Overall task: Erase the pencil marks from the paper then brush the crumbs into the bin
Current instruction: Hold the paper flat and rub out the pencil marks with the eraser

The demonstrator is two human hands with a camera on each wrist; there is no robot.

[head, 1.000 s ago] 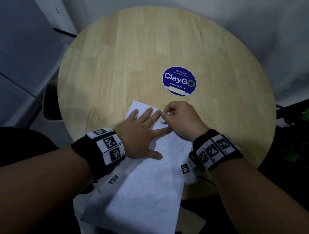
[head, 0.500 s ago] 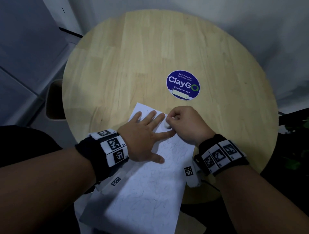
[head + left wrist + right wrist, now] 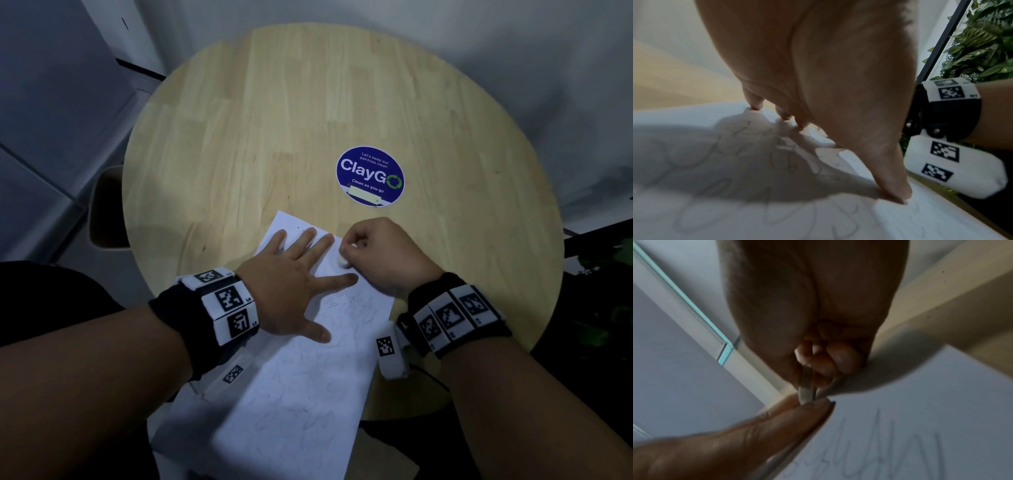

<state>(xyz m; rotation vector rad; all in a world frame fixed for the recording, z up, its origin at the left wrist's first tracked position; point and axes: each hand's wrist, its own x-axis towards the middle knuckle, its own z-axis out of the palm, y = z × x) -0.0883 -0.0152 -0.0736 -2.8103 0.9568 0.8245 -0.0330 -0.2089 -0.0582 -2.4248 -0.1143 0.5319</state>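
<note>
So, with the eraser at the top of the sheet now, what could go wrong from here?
1. The paper hangs over the near edge of the table; only the left hand pins it, so a hard stroke could crease or tear it.
2. The right hand rubs the eraser close to the left index finger; the two may bump.
3. No bin can be clearly made out, so crumbs could land on the floor.
</note>
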